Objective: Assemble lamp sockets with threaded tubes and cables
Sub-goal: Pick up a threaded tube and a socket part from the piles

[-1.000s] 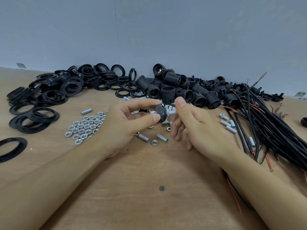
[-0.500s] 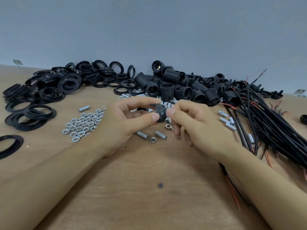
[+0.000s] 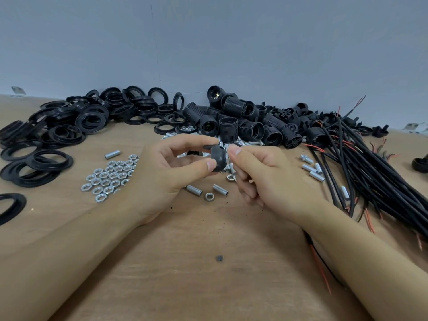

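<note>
A wooden table (image 3: 208,286) fills the lower part of the view and runs back to a grey wall (image 3: 231,42). On the right side of the table lies a long bundle of black cables (image 3: 379,177) with red wire ends, running from the far pile toward the near right edge. At the back left is a wide spread of black rings (image 3: 76,126), some stacked, some flat. Behind the hands, in the middle, sits a heap of black threaded sockets (image 3: 250,126), most lying on their sides and one standing upright. Both forearms reach in from the bottom corners and meet above the middle of the table. The left hand (image 3: 171,172) holds a black socket cap (image 3: 218,158) between thumb and forefinger, raised just above the table in front of the socket heap. The right hand (image 3: 266,177) has its thumb and forefinger pinched together right against the cap's right side; what it pinches there is too small and hidden to make out. A cluster of silver nuts (image 3: 108,177) lies flat just left of the left wrist. Short metal tubes (image 3: 311,169) lie near the cables, and two more tubes (image 3: 220,189) with a single nut (image 3: 209,196) between them rest below the hands.
</note>
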